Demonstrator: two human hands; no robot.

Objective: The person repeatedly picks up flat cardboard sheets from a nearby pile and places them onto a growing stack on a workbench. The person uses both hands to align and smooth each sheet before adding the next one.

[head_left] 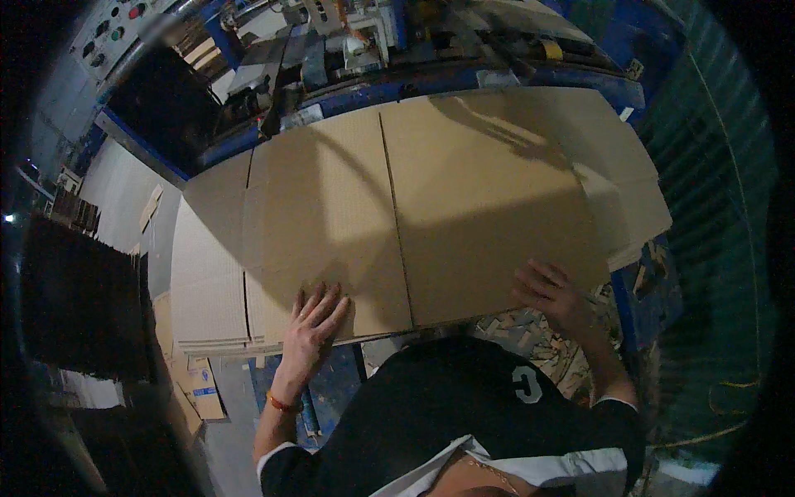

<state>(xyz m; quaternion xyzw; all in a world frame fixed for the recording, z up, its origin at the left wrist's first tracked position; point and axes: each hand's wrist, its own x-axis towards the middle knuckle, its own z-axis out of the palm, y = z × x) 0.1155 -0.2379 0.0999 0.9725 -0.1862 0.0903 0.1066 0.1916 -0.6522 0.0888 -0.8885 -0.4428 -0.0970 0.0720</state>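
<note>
A wide flat cardboard sheet (489, 224) lies before me on a stack of cardboard sheets (207, 273), whose layered edges show at the left and right. A dark slot runs down its middle. My left hand (313, 327) rests on the near edge left of that slot, fingers spread over the top. On the right, my right hand (553, 296) lies over the near edge with its fingers stretched out on the board. Neither thumb shows clearly. Shadows fall across the sheet.
Behind the stack stands a machine with a blue frame (447, 93). A control panel (103, 37) with buttons is at the upper left, dark stacked boards (79, 290) at the left. Cardboard scraps (571, 364) litter the floor below; a green corrugated wall (712, 224) rises at the right.
</note>
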